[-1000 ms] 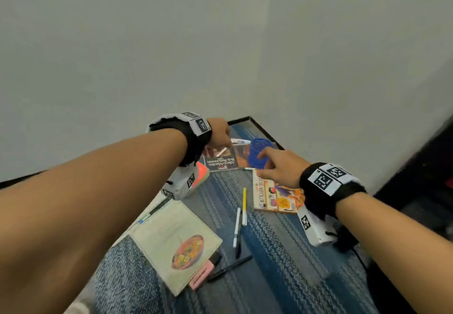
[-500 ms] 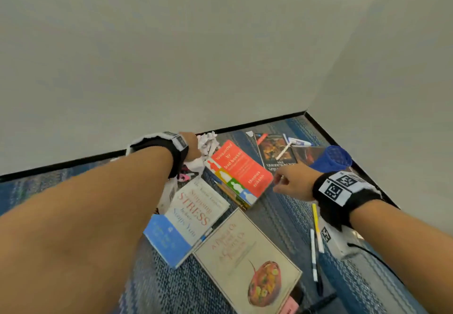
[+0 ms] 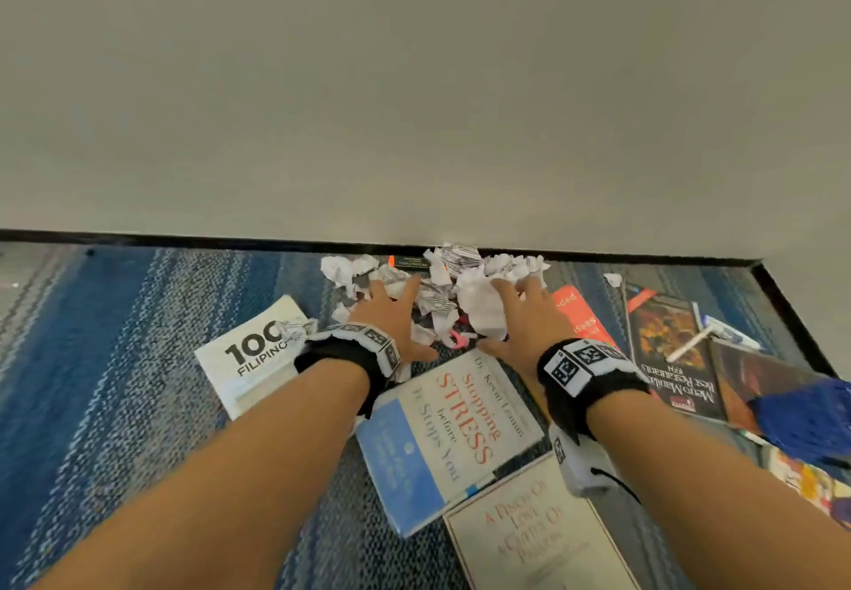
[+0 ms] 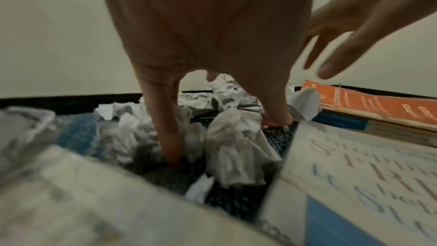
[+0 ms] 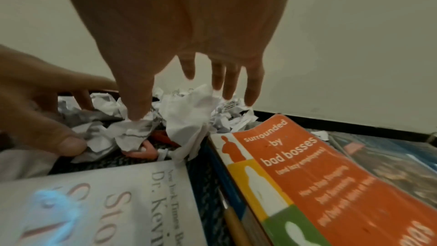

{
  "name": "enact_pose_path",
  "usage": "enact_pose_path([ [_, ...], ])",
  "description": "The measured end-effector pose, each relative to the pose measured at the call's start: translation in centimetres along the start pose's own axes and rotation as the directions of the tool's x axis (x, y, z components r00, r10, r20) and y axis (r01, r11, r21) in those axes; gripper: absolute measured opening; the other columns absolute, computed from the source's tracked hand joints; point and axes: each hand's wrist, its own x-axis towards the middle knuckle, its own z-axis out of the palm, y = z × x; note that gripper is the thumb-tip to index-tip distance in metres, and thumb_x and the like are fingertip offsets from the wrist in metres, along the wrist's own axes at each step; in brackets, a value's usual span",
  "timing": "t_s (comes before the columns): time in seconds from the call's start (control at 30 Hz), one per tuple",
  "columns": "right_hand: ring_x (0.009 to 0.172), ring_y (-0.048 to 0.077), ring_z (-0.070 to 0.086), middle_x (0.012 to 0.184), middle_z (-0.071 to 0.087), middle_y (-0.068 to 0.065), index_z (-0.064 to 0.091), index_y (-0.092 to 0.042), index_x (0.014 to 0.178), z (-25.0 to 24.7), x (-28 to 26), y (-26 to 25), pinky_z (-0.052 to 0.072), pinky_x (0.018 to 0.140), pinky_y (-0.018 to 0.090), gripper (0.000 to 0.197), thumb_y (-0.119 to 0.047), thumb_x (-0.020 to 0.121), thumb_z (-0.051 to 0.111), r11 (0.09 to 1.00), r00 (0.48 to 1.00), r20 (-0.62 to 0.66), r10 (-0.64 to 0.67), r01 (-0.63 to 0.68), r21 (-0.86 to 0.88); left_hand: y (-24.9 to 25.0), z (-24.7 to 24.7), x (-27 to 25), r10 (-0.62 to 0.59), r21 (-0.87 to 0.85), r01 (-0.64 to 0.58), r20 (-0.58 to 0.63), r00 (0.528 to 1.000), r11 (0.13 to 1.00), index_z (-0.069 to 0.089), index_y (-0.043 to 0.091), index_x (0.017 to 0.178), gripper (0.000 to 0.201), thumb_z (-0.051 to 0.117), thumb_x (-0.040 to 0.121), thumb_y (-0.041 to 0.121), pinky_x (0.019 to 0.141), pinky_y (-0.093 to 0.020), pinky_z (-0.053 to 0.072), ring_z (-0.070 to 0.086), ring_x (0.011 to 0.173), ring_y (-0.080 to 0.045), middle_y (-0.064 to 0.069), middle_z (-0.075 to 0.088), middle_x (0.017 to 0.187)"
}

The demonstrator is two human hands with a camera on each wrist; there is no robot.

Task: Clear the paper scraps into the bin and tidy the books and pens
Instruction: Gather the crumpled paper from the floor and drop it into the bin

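A pile of crumpled paper scraps lies on the striped carpet against the wall. My left hand presses into its left side, fingers spread and straight. On the right side my right hand lies spread over a large white paper ball, its thumb touching a smaller scrap. Books lie around: "100 Filipino", "Stopping Stress", an orange book, a dark restaurant book with a white pen on it. The blue bin is at the right edge.
A cream cookbook lies nearest to me. A pink object shows under the scraps. The black skirting and the wall stand right behind the pile, and a corner closes the right side. Bare carpet stretches to the left.
The view has swung left from the bin and pens to the scrap pile. My right hand has moved from beside the bin onto the scraps, next to my left hand.
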Motion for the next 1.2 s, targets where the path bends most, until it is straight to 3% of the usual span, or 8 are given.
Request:
enact_pose_path([
  [0.13, 0.143, 0.036, 0.016, 0.156, 0.007, 0.011, 0.011, -0.029, 0.148, 0.8, 4.0, -0.7, 0.031, 0.108, 0.054, 0.106, -0.071, 0.067, 0.064, 0.996, 0.988, -0.149, 0.031, -0.044, -0.080, 1.2, 1.6, 0.4, -0.070, -0.189, 0.042, -0.147, 0.987, 0.981, -0.022, 0.033, 0.148, 0.135, 0.073, 0.060, 0.070, 0.101, -0.053, 0.041, 0.023, 0.137, -0.049, -0.024, -0.004, 0.154],
  [0.27, 0.145, 0.041, 0.006, 0.158, -0.002, 0.014, 0.001, -0.029, 0.150, 2.0, 7.3, 0.2, 0.025, 0.109, 0.062, 0.108, -0.081, 0.069, 0.050, 0.988, 0.978, -0.142, 0.152, -0.152, 0.009, 2.7, 2.2, 1.8, -0.083, -0.211, 0.030, -0.243, 0.967, 0.977, -0.025, 0.039, 0.146, 0.133, 0.068, 0.058, 0.076, 0.097, -0.050, 0.045, 0.030, 0.134, -0.051, -0.029, -0.019, 0.154],
  [0.43, 0.145, 0.043, 0.000, 0.158, -0.012, 0.015, -0.007, -0.031, 0.150, 4.1, 8.9, 0.9, 0.022, 0.111, 0.059, 0.103, -0.071, 0.077, 0.053, 0.972, 0.986, -0.064, 0.152, -0.138, 0.188, 4.7, 1.9, 4.1, -0.079, -0.067, 0.062, -0.275, 0.958, 0.996, -0.001, 0.035, 0.151, 0.102, 0.051, 0.073, 0.077, 0.093, -0.046, 0.048, 0.037, 0.129, -0.047, -0.030, -0.010, 0.154],
  [0.6, 0.138, 0.045, 0.019, 0.156, 0.008, 0.018, 0.000, -0.026, 0.152, 5.8, 9.9, 1.8, 0.025, 0.111, 0.053, 0.086, -0.064, 0.087, 0.042, 0.993, 0.990, -0.104, 0.100, -0.093, 0.070, 5.4, 2.5, 5.6, -0.062, 0.030, 0.075, -0.301, 0.952, 0.997, 0.025, 0.018, 0.138, 0.067, 0.051, 0.089, 0.056, 0.088, -0.039, 0.048, 0.044, 0.115, -0.039, -0.026, 0.024, 0.141],
  [0.83, 0.114, 0.042, 0.047, 0.138, 0.027, 0.020, 0.036, -0.023, 0.137, 5.9, 9.7, 1.6, 0.043, 0.096, 0.044, 0.048, -0.028, 0.092, 0.053, 0.994, 0.993, -0.101, 0.058, -0.048, 0.096, 4.5, 1.5, 5.3, -0.077, -0.050, 0.067, -0.249, 0.966, 0.997, 0.031, 0.018, 0.131, 0.039, 0.047, 0.095, 0.020, 0.065, -0.035, 0.043, 0.050, 0.101, -0.036, -0.020, 0.027, 0.131],
  [0.93, 0.098, 0.039, 0.058, 0.133, 0.029, 0.018, 0.040, -0.020, 0.134, 5.2, 9.6, 1.9, 0.047, 0.081, 0.038, 0.043, -0.021, 0.093, 0.054, 0.990, 0.999, -0.035, 0.016, -0.011, 0.137, 3.6, 0.7, 5.1, -0.035, -0.067, 0.022, -0.191, 0.981, 0.997, 0.032, 0.016, 0.129, 0.035, 0.044, 0.097, 0.020, 0.063, -0.035, 0.041, 0.059, 0.089, -0.037, -0.019, 0.031, 0.128],
  [1.1, 0.112, 0.039, 0.052, 0.127, 0.042, 0.020, 0.045, -0.014, 0.135, 2.9, 9.4, 2.9, 0.042, 0.093, 0.039, 0.045, -0.022, 0.092, 0.055, 0.985, 1.000, -0.017, -0.014, 0.016, 0.169, 3.1, -0.5, 4.3, -0.031, -0.128, 0.006, -0.193, 0.981, 0.992, 0.033, 0.014, 0.132, 0.038, 0.042, 0.098, 0.029, 0.063, -0.037, 0.040, 0.059, 0.090, -0.039, -0.020, 0.038, 0.125],
  [1.2, 0.107, 0.036, 0.053, 0.115, 0.056, 0.021, 0.054, -0.011, 0.126, 1.1, 8.3, 3.8, 0.037, 0.082, 0.031, 0.040, -0.019, 0.087, 0.060, 0.961, 0.995, -0.094, -0.028, 0.053, 0.273, 3.6, -1.7, 3.8, 0.017, -0.126, -0.045, -0.215, 0.976, 0.991, 0.032, 0.014, 0.135, 0.040, 0.041, 0.098, 0.029, 0.063, -0.037, 0.039, 0.058, 0.089, -0.039, -0.020, 0.039, 0.124],
])
